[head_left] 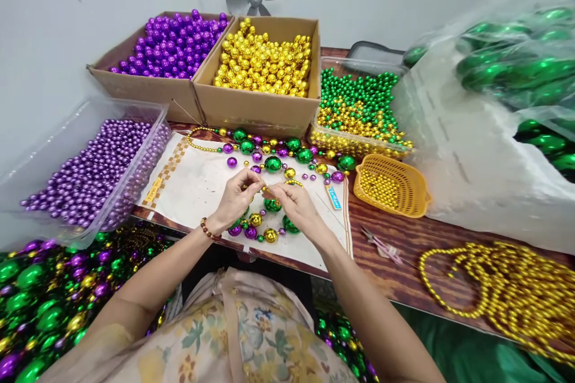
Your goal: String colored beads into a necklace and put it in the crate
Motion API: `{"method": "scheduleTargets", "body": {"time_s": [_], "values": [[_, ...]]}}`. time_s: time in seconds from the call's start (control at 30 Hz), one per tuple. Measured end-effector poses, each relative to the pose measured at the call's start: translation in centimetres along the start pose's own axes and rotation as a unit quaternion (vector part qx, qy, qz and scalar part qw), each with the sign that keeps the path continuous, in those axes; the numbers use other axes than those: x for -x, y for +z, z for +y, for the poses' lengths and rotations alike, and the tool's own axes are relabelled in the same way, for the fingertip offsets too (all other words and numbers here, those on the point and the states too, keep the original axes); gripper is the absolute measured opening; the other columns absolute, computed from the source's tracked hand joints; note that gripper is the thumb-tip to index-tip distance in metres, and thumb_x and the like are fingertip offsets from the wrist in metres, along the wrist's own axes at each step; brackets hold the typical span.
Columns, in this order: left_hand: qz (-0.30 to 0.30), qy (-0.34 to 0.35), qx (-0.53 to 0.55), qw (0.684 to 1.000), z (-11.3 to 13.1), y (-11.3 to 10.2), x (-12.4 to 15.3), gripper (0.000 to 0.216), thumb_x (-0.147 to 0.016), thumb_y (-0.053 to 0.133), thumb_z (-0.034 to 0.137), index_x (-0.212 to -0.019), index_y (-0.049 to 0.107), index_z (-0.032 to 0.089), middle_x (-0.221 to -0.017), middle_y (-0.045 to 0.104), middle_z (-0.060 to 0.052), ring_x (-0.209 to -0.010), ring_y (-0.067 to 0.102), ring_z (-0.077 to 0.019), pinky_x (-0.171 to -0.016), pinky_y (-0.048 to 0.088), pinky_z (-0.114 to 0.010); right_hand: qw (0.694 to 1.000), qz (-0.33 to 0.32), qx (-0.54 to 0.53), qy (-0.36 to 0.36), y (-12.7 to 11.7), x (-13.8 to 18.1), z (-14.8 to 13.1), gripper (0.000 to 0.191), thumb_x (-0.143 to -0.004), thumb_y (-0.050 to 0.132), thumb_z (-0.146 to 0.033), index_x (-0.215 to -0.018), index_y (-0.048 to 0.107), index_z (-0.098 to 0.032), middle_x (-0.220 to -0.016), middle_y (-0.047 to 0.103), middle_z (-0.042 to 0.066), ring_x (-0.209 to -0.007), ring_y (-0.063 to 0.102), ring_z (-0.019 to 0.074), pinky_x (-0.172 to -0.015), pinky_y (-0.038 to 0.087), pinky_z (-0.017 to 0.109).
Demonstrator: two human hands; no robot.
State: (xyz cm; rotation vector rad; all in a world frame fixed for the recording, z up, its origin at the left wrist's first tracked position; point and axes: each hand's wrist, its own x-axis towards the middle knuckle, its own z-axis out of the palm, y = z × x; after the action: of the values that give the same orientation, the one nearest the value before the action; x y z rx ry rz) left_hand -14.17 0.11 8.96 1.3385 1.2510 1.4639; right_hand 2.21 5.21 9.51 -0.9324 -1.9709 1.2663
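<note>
My left hand point(238, 194), with a brown bead bracelet at the wrist, is closed in a pinch over the white cloth point(193, 182). Facing it, my right hand point(294, 202) is also pinched shut, its fingertips almost meeting the left ones. Between them shows the small gold end of a bead strand; the exact grip is partly hidden by the fingers. Below the hands lie green, purple and gold beads, among them a gold bead point(270, 235). Beyond them a mixed bead strand point(273, 164) stretches across the cloth, with a few loose purple beads beside it.
Cartons of purple beads point(175, 48) and gold beads point(265, 63) stand behind. Plastic tubs hold lilac beads point(99, 167) and green and gold beads point(359, 102). To the right are an orange basket point(415, 197), snips point(381, 246), gold strands point(516, 293) and a blue packet point(333, 197).
</note>
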Motion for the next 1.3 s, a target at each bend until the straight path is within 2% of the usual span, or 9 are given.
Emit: {"method": "scheduleTargets", "body": {"time_s": [0.13, 0.3, 0.53, 0.67, 0.83, 0.97, 1.1, 1.23, 1.3], "values": [[-0.026, 0.017, -0.071, 0.997, -0.7, -0.2, 0.4, 0.016, -0.089, 0.064, 0.028, -0.079, 0.058, 0.017, -0.075, 0.059, 0.0, -0.066, 0.05, -0.0105, -0.062, 0.038, -0.025, 0.989, 0.067, -0.125, 0.032, 1.8, -0.3, 0.6, 0.038, -0.089, 0.057, -0.052, -0.076, 0.072, -0.019, -0.076, 0.07, 0.002, -0.074, 0.062, 0.0191, -0.07, 0.046, 0.03], [-0.014, 0.014, -0.104, 0.994, -1.0, 0.2, 0.7, 0.015, -0.089, 0.065, 0.028, -0.079, 0.06, 0.017, -0.074, 0.06, 0.0, -0.067, 0.051, -0.0112, -0.065, 0.039, -0.025, 0.965, 0.158, -0.196, 0.069, 3.1, -1.3, 0.2, 0.021, -0.077, 0.069, -0.041, -0.074, 0.071, -0.02, -0.073, 0.069, 0.001, -0.074, 0.061, 0.0183, -0.073, 0.048, 0.031], [0.015, -0.067, 0.068, 0.995, 0.0, -0.1, 0.1, 0.022, -0.08, 0.076, 0.036, -0.078, 0.065, 0.017, -0.09, 0.068, -0.003, -0.085, 0.062, -0.0136, -0.079, 0.048, -0.025, 0.934, 0.251, -0.228, 0.112, 4.8, -1.3, 2.5, 0.022, -0.079, 0.061, -0.043, -0.077, 0.057, -0.022, -0.074, 0.062, 0.001, -0.066, 0.057, 0.0164, -0.063, 0.05, 0.029], [-0.01, -0.131, 0.165, 0.977, 0.0, -0.9, -0.7, 0.03, -0.074, 0.081, 0.04, -0.081, 0.061, 0.018, -0.074, 0.068, 0.0, -0.077, 0.067, -0.0141, -0.084, 0.051, -0.029, 0.934, 0.25, -0.22, 0.132, 5.2, -0.6, 3.0, 0.021, -0.082, 0.061, -0.041, -0.076, 0.054, -0.022, -0.072, 0.058, 0.0, -0.061, 0.053, 0.0152, -0.055, 0.047, 0.026], [-0.056, -0.252, 0.181, 0.949, 0.2, -1.5, -1.9, 0.033, -0.071, 0.083, 0.032, -0.085, 0.058, 0.016, -0.064, 0.067, 0.001, -0.063, 0.066, -0.012, -0.07, 0.05, -0.025, 0.946, 0.267, -0.179, 0.047, 3.7, -0.3, 2.0, 0.016, -0.088, 0.06, -0.036, -0.082, 0.06, -0.021, -0.076, 0.059, 0.0, -0.068, 0.059, 0.0151, -0.066, 0.049, 0.028], [-0.089, -0.26, 0.163, 0.948, 0.5, -1.5, -2.6, 0.033, -0.07, 0.082, 0.024, -0.088, 0.056, 0.016, -0.062, 0.065, 0.002, -0.06, 0.066, -0.0123, -0.067, 0.049, -0.025, 0.974, 0.208, -0.072, -0.05, 1.8, -1.6, 0.9, 0.016, -0.093, 0.057, -0.032, -0.082, 0.062, -0.022, -0.093, 0.061, 0.003, -0.062, 0.056, 0.0127, -0.061, 0.048, 0.029], [-0.126, -0.223, 0.137, 0.957, 0.8, -1.5, -3.1, 0.026, -0.07, 0.081, 0.025, -0.078, 0.059, 0.014, -0.064, 0.063, 0.002, -0.06, 0.064, -0.0108, -0.068, 0.049, -0.026, 0.983, 0.134, 0.031, -0.118, 1.3, -3.9, 0.3, 0.017, -0.092, 0.055, -0.026, -0.078, 0.063, -0.022, -0.089, 0.062, 0.004, -0.085, 0.061, 0.0189, -0.077, 0.049, 0.032], [-0.115, -0.214, 0.136, 0.96, 1.1, -1.8, -3.4, 0.029, -0.068, 0.083, 0.03, -0.074, 0.059, 0.015, -0.063, 0.064, 0.002, -0.059, 0.064, -0.0106, -0.067, 0.048, -0.026, 0.993, 0.083, 0.046, -0.069, 1.0, -5.2, 0.2, 0.021, -0.095, 0.05, -0.03, -0.081, 0.064, -0.021, -0.082, 0.063, 0.003, -0.078, 0.061, 0.0174, -0.074, 0.046, 0.03], [-0.107, -0.218, 0.141, 0.96, 1.2, -2.0, -3.4, 0.032, -0.069, 0.084, 0.033, -0.074, 0.057, 0.016, -0.061, 0.066, 0.002, -0.058, 0.064, -0.0107, -0.068, 0.047, -0.026, 0.999, 0.006, -0.005, -0.032, 0.4, -5.1, 0.3, 0.026, -0.097, 0.047, -0.037, -0.086, 0.065, -0.021, -0.08, 0.065, 0.001, -0.073, 0.062, 0.0162, -0.071, 0.046, 0.029]]}}
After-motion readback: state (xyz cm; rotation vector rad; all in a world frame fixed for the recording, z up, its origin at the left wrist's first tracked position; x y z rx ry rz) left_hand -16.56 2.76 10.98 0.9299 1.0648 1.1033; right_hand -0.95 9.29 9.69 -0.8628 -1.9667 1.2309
